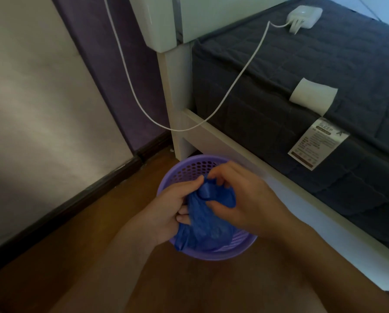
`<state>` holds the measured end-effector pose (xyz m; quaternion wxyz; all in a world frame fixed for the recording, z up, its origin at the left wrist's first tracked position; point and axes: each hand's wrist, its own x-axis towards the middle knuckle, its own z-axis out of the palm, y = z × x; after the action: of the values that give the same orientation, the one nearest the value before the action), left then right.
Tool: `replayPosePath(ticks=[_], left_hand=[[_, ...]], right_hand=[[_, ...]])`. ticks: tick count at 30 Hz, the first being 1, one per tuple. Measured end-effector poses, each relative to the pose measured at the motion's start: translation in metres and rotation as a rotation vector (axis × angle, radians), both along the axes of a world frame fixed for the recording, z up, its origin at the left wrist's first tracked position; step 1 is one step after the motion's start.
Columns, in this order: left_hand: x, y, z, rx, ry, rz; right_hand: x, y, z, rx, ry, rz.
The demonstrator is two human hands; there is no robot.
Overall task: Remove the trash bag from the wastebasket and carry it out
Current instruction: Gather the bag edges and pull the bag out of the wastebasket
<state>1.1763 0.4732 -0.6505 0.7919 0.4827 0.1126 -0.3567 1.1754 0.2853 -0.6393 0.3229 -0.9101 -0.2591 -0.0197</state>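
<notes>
A round purple wastebasket (189, 164) with a perforated wall stands on the wooden floor beside the bed frame. A blue trash bag (208, 227) is bunched up above its opening, its lower part still inside the rim. My left hand (171, 206) grips the bag's gathered neck from the left. My right hand (240, 195) pinches a twisted blue strand of the bag's top from the right. Both hands meet over the basket's middle. What the bag holds is hidden.
A white bed frame (222, 141) with a dark grey mattress (301, 75) runs along the right. A white charger (304, 15) lies on the mattress, its cable (211, 118) drooping toward the wall. A dark skirting board (76, 199) edges the wall on the left.
</notes>
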Motion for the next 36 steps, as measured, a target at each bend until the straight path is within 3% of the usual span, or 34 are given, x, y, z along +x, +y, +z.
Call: replayPosePath(ticks=[4,8,11,16,22,28,32,36], left_hand=[[0.001,0.000,0.000,0.021,-0.041,-0.015],[0.004,-0.001,0.002,0.376,-0.277,0.051],[0.008,0.005,-0.003,0.588,-0.448,-0.004],[0.008,0.020,-0.010,0.749,-0.485,-0.200],[0.005,0.025,-0.006,0.662,-0.534,-0.235],[0.006,0.034,-0.004,0.651,-0.688,-0.227],[0.008,0.036,-0.009,0.718,-0.524,-0.092],[0.008,0.038,-0.009,0.583,-0.302,-0.014]], right_hand=[[0.004,0.004,-0.008,-0.024,-0.010,-0.017],[0.009,0.001,-0.005,-0.007,0.169,0.019],[0.010,-0.001,-0.005,0.114,0.324,0.025],[0.017,-0.010,-0.005,0.252,0.402,-0.100],[0.016,-0.017,0.003,0.804,0.792,-0.303],[0.015,-0.030,0.007,1.302,1.000,-0.224],[0.013,-0.029,0.007,1.395,1.024,-0.166],[0.013,-0.030,0.003,1.387,0.999,-0.181]])
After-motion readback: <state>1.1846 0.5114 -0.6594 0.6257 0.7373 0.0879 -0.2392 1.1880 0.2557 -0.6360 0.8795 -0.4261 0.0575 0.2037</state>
